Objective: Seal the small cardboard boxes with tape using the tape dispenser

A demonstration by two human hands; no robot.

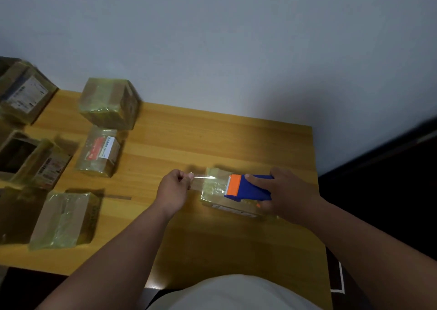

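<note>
Sealing now: a person stands at a wooden table point(189, 139) and stretches clear tape over a small cardboard box point(220, 191) near the table's right edge.
Left hand: the left hand point(173, 188) sits just left of the box, fingers curled, pinching the free end of the tape point(201, 177).
Right hand: the right hand point(283, 191) grips a blue and orange tape dispenser point(248, 186), which rests on top of the box, toothed blade facing left.
Hands together: apart, joined only by the taut strip.
Other boxes: several taped boxes point(108, 104) lie well apart on the left; one open box point(21, 156) sits at the far left edge.
Doing it well: probably keep the strip tight and level, lower the free end onto the left side first, rub it flat, then tilt the blade to cut cleanly.
Risk: slack tape may wrinkle or stick to itself.
</note>
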